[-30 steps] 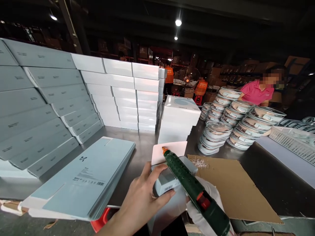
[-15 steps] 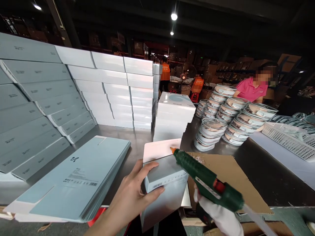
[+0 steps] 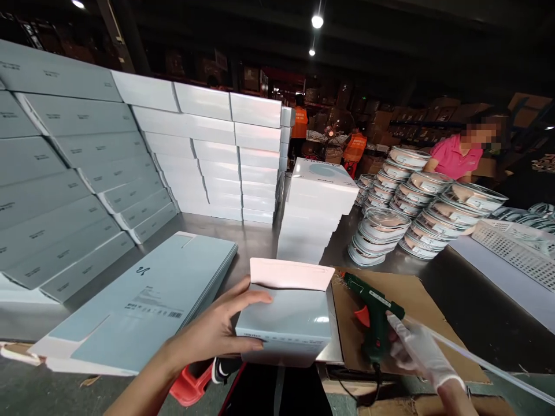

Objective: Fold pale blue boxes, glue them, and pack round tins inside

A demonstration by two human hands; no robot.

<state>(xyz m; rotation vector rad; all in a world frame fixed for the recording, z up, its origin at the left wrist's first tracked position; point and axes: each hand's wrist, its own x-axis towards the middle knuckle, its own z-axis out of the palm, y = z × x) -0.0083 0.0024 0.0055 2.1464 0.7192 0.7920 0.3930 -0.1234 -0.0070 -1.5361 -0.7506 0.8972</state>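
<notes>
My left hand is closed on the left side of a light-blue carton, its thumb at the front edge and fingers on top. The carton's pale inner flap stands raised at the far edge. A dark green glue gun with a red trigger lies on its side on a brown cardboard sheet, a clear glue stick trailing from its rear. Beside the gun's back end is my right hand in a white glove, slightly blurred, its fingers apart and not wrapped around the handle.
Flat blue cartons lie stacked at left. Walls of closed boxes rise behind, with another box stack ahead. Round lidded containers stand in piles at right near a white basket. A person in pink is beyond.
The glue gun has moved from the carton's flap down to the cardboard, and my right hand has loosened from its handle. My left hand has turned the carton to face me more squarely.
</notes>
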